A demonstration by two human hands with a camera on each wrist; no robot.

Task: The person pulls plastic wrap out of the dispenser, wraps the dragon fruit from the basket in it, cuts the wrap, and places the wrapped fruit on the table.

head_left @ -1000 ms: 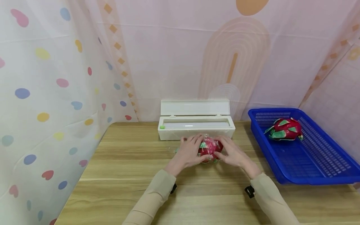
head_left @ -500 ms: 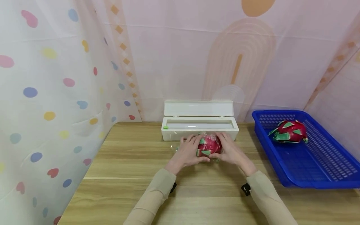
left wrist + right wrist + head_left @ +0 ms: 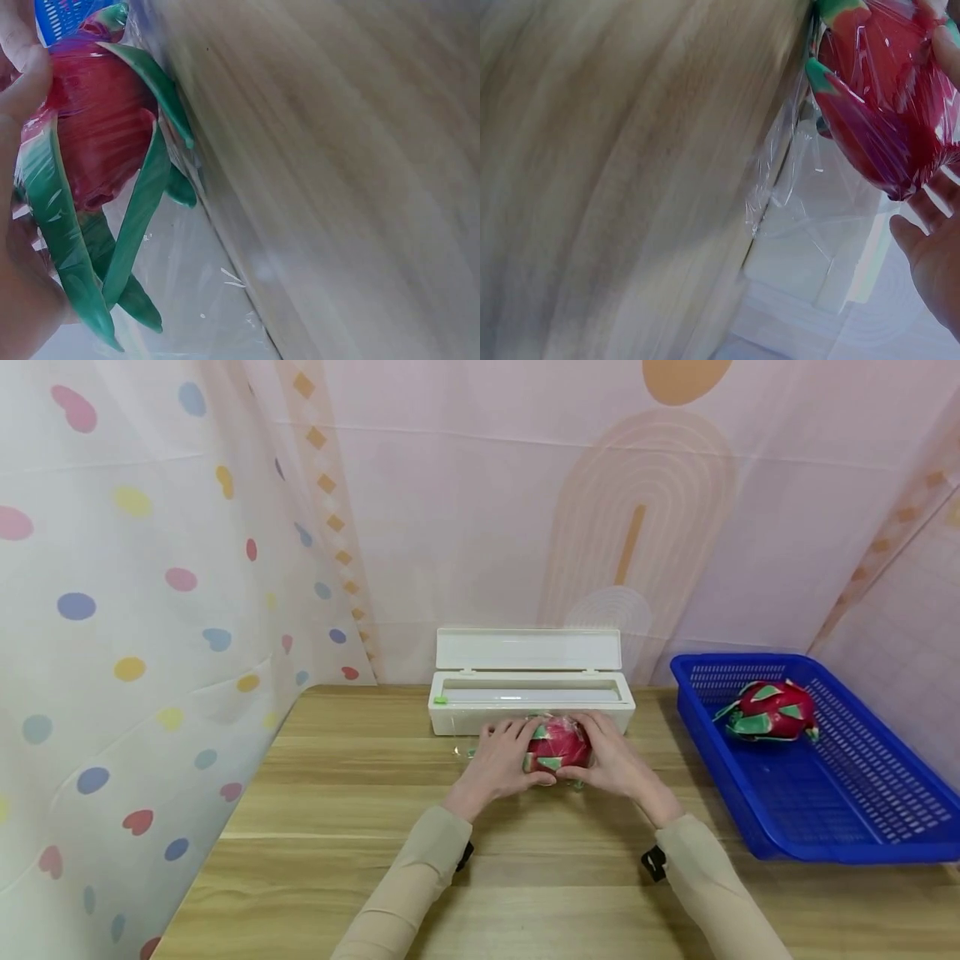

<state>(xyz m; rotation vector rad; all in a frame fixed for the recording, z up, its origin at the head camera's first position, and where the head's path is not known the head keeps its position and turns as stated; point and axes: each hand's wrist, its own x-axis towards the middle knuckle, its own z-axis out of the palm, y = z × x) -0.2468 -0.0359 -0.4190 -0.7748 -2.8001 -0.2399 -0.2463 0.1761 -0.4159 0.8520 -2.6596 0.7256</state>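
A red dragon fruit (image 3: 559, 745) with green scales sits low over the wooden table, covered by clear cling film (image 3: 780, 180). From the left my left hand (image 3: 502, 762) grips it, fingers over the far side and thumb along the near side. My right hand (image 3: 613, 762) holds the opposite end in the same way, the two thumbs nearly meeting in front. Long green leaf tips (image 3: 135, 225) stick out of the fruit's left end in the left wrist view. Loose film spreads out past both ends of the fruit. Its underside is hidden in the head view.
Right behind the hands stands a white cling film box (image 3: 487, 720), lid up, with a roll (image 3: 525, 695) inside and a green slider (image 3: 440, 700) at its left. At the right, a blue basket (image 3: 712, 789) holds another dragon fruit (image 3: 772, 710). Patterned curtains hang behind the table.
Between the hands the dragon fruit has turned slightly, showing more green scale in front. My right thumb has shifted inward along its near side. The head view has swung slightly left.
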